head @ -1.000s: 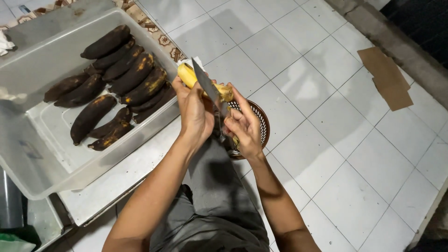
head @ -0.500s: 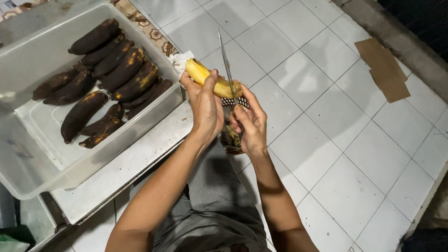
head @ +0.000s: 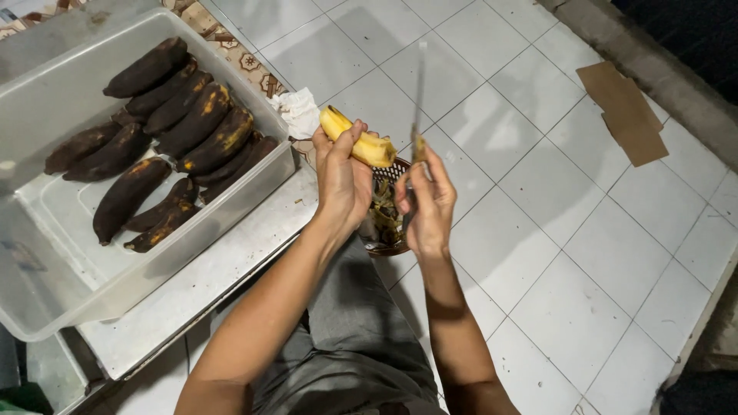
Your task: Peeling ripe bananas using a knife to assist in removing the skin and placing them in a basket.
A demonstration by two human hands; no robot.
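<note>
My left hand (head: 342, 180) is wrapped tight around a peeled banana (head: 357, 141), held above the small basket (head: 388, 223) of peels. My right hand (head: 427, 204) pinches a knife (head: 419, 100), blade pointing up. Dark bananas (head: 165, 131) lie in the clear tub (head: 46, 253) on the metal table (head: 254, 246), at its right edge. White floor tiles (head: 553, 230) lie below.

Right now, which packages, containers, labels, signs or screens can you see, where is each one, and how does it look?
No labels, signs or screens are visible.
Clear plastic tub: left, on a metal surface; rectangular, translucent, holding blackened bananas.
Flattened cardboard pieces: upper right, on the white tile floor; brown, plain.
Small dark basket: on the floor under the hands; round, woven, holding peels.
</note>
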